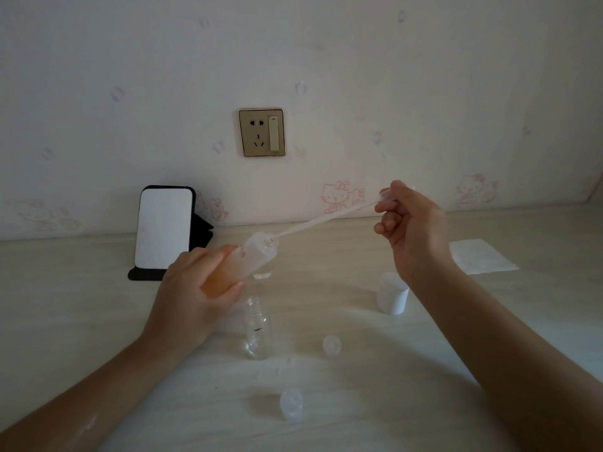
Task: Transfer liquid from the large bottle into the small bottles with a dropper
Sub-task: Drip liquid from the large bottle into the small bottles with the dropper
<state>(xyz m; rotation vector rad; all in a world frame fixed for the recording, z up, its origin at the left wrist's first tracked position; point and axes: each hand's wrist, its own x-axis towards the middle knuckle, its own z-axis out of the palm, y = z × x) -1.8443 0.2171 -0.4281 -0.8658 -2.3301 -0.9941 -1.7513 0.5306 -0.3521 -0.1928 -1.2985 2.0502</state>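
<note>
Orange liquid sits in the big bottle [241,262], held tilted over the table [98,321] w/ left hand [192,288] fingers curled round it, while right hand [414,230] pinches the dropper [326,220] at its top end, tip at the bottle's mouth, & a small clear bottle [257,327] stands uncapped nearby.

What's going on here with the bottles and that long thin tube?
A person seems to be drawing liquid with a dropper. The left hand grips the large bottle of orange liquid, tilted, above the table. The right hand pinches the dropper's upper end, its tip at the bottle's mouth. A small clear bottle stands uncapped on the table, showing no orange liquid. Two small caps lie near it.
</note>
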